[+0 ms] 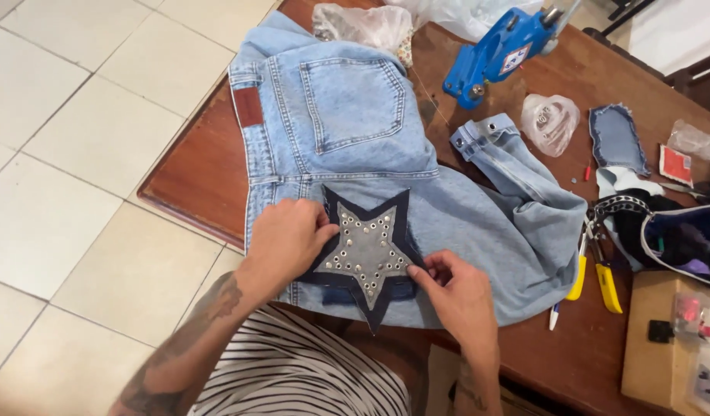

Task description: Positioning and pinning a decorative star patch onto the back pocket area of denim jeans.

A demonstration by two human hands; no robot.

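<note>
L hand (287, 235) lies flat w/ fingers spread, pressing the star patch's (365, 254) left point onto the light-blue jeans (347, 115) on the desk (197, 177). The patch is dark denim w/ a studded grey centre, below the back pocket. R hand (457, 289) pinches its right point. Further right: blue press tool (500, 50), yellow-handled pliers (597, 277).

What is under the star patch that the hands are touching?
The star patch lies on light blue jeans, spread on a wooden table. The denim directly beneath the patch is covered and cannot be seen.
</note>
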